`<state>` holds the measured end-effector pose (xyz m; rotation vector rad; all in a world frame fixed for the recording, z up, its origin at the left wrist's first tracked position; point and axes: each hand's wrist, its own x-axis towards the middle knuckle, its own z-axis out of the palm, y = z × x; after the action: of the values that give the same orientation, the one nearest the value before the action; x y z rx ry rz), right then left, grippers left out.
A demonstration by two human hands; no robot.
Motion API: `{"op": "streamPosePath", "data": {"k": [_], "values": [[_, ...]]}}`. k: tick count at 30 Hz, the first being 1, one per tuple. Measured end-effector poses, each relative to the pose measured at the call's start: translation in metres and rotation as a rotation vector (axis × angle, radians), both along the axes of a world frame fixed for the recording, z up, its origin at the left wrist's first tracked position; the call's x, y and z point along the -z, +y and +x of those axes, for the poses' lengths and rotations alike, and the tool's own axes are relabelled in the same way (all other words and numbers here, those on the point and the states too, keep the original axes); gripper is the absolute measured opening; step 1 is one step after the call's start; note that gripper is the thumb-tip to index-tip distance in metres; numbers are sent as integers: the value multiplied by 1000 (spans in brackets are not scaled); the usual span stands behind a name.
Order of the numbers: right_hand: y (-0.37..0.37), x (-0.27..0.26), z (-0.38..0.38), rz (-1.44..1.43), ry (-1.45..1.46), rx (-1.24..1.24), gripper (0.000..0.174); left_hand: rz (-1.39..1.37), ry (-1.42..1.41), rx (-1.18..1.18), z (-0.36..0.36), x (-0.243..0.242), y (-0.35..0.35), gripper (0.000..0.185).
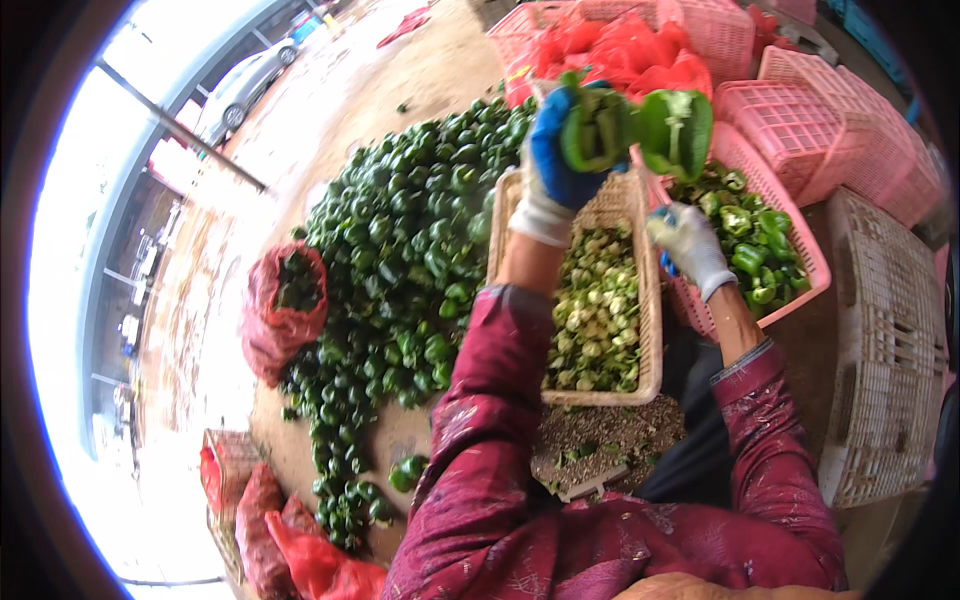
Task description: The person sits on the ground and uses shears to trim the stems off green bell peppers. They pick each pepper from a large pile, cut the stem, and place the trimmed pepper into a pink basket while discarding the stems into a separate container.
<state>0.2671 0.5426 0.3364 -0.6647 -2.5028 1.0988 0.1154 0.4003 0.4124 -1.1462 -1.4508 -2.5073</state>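
Note:
A green bell pepper [598,133] split open is held in my left hand [556,154], which wears a blue-coated glove with a white cuff. The other pepper half [677,135] spreads out to its right, its pale inner rib and hollow showing. Below and to the right, my right hand [691,244], in a pale glove, has its fingers curled by the near side of a pink plastic crate [814,274]. Whether those fingers hold something cannot be made out. Cut green peppers [750,259] lie in that crate. Beneath my left forearm, a tan plastic crate [651,360] holds pepper cores [592,322].
A large heap of whole green peppers [405,217] covers the ground to the left, with a red mesh sack [274,337] at its edge. Stacked pink crates [795,127] and a whitish crate [885,345] stand right. Red mesh bags [615,52] lie at the back.

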Motion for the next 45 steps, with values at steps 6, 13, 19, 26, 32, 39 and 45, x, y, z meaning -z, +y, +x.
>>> {"op": "streamPosePath", "data": {"k": [6, 13, 19, 26, 32, 39, 45], "values": [[-8, -60, 15, -315, 695, -94, 26, -324, 120, -53, 33, 31, -57, 38], [-43, -33, 6, 268, 464, -329, 46, -346, -468, 344, 55, 66, -59, 48], [-29, -29, -7, -9, 444, -213, 37, -469, -375, 380, 73, 60, -50, 44], [32, -1, -4, -812, 661, -374, 22, -630, 481, 22, 44, 36, -38, 29], [62, 25, -3, -376, 288, 113, 28, -251, -205, 372, 0, -33, 60, 23], [18, 39, -23, -388, -26, -145, 22, -248, -18, 53, 33, -34, 17, 31], [-40, 17, -30, -519, -166, -314, 38, -514, -458, -375, 5, 133, -291, 30]]}}
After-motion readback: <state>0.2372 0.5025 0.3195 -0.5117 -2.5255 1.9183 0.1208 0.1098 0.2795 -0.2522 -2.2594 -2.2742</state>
